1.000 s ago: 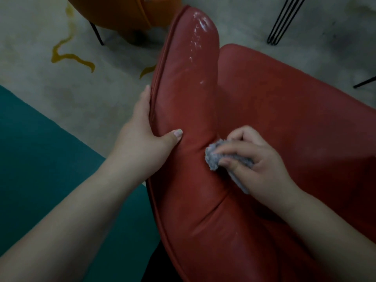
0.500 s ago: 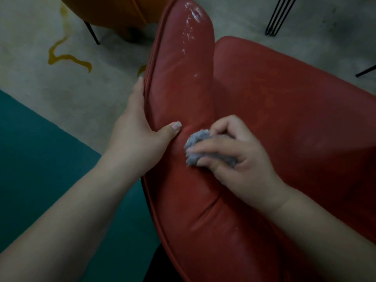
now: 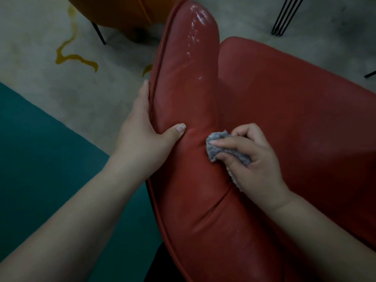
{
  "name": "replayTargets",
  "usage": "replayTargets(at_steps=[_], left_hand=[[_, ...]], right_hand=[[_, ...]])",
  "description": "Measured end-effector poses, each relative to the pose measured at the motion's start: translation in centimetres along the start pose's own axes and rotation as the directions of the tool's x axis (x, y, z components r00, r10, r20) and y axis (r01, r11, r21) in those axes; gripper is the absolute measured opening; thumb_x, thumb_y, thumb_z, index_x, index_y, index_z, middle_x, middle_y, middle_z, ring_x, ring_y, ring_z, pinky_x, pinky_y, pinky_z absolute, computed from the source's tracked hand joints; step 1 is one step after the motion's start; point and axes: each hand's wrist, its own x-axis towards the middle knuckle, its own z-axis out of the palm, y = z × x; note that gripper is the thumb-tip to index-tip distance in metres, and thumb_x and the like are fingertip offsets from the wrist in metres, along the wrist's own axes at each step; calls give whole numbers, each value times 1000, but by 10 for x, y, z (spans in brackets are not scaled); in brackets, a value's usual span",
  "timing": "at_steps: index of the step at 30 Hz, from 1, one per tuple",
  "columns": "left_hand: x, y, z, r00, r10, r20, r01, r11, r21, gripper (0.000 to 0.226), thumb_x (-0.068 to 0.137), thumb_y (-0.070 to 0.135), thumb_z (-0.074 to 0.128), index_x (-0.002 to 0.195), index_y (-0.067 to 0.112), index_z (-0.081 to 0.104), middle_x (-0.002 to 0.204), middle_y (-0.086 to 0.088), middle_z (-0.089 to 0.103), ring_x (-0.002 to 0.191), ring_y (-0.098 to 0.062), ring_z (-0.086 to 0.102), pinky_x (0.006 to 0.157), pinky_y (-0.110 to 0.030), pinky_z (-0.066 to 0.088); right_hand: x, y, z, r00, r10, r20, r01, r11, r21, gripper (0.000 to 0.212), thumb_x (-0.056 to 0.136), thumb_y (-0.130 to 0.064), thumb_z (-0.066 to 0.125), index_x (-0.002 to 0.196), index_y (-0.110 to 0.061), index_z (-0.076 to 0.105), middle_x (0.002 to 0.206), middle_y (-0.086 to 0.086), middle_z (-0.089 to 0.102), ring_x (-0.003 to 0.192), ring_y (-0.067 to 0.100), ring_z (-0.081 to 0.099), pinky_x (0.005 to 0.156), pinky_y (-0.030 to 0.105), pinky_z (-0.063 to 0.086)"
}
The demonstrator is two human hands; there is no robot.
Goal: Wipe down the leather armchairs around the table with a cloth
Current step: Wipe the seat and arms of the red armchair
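Head view, looking down: left hand clamped on red armchair padded arm, thumb on top, fingers curled round outer edge. Right hand bunched round grey cloth, pressed into crease beside seat. Orange chair beyond, black metal legs at right, teal rug at left. No legible writing.

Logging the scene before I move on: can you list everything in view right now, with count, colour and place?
red armchair: one, red leather, centre and right.
cloth: one, grey, on the padded arm.
orange armchair: one, orange, top left, partly in view.
black metal legs: one set, top right.
floor: grey with yellow streaks, teal area at left.
left hand: grips the arm's outer edge.
right hand: holds the cloth against the leather.
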Motion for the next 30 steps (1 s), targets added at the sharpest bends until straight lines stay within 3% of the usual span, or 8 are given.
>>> replayTargets(at_steps=[5, 9, 13, 17, 21, 23, 26, 30], left_hand=[[-2, 2, 5, 999, -37, -36, 37, 999, 9, 94, 76, 42, 72, 152, 41, 16, 149, 19, 34, 120, 13, 33, 83, 8, 21], [7, 9, 5, 999, -39, -36, 39, 999, -3, 92, 78, 44, 70, 153, 38, 16, 152, 13, 34, 134, -4, 37, 101, -17, 28], [41, 22, 0, 1000, 7, -15, -6, 997, 80, 91, 77, 51, 67, 152, 34, 20, 151, 7, 38, 135, -11, 40, 111, -29, 32], [82, 33, 4, 999, 33, 11, -35, 979, 201, 90, 81, 41, 68, 154, 27, 17, 152, 2, 37, 136, -18, 40, 106, -24, 29], [84, 30, 13, 997, 65, -52, -50, 969, 242, 85, 83, 45, 61, 153, 32, 15, 153, 5, 35, 136, -18, 39, 110, -37, 34], [82, 29, 15, 992, 92, -81, -67, 961, 269, 83, 83, 49, 57, 153, 31, 16, 154, 7, 33, 137, -17, 38, 108, -34, 33], [81, 31, 15, 991, 108, -78, -82, 957, 280, 82, 80, 54, 49, 152, 31, 17, 153, 7, 35, 135, -15, 39, 104, -29, 31], [79, 32, 13, 992, 110, -61, -91, 964, 250, 79, 82, 50, 47, 153, 29, 18, 152, 5, 37, 136, -13, 38, 110, -29, 31]], right_hand=[[-2, -6, 14, 991, -133, 10, 133, 991, 20, 21, 82, -21, 69, 103, -21, 69, 94, 7, 47, 90, 10, 51, 86, 17, 41], [24, 4, 11, 998, 10, -58, -8, 999, 48, 25, 80, -8, 69, 102, -19, 68, 95, 12, 49, 92, 19, 55, 88, 23, 44], [59, 0, 16, 977, 111, -181, -81, 983, 166, 25, 81, -11, 67, 97, -31, 67, 100, 8, 55, 93, 1, 56, 85, 9, 40], [122, -5, 21, 953, 111, -282, -53, 977, 205, 22, 84, -9, 67, 101, -22, 69, 106, 13, 58, 93, -6, 55, 84, 5, 39], [159, -1, 37, 984, -55, -170, 76, 990, 120, 24, 80, -7, 71, 104, -12, 71, 99, 15, 52, 90, 4, 53, 86, 10, 40], [174, 7, 32, 978, 12, -208, 11, 994, 113, 23, 82, -7, 69, 104, -13, 71, 101, 14, 52, 94, 11, 55, 90, 14, 42], [184, 12, 27, 937, 121, -328, -60, 980, 190, 20, 84, -12, 67, 103, -17, 71, 105, 12, 53, 95, 3, 55, 89, 9, 40], [173, 4, 42, 969, -155, -192, 171, 983, 72, 24, 81, -17, 69, 105, -18, 71, 96, 9, 50, 90, 11, 54, 86, 17, 44]])
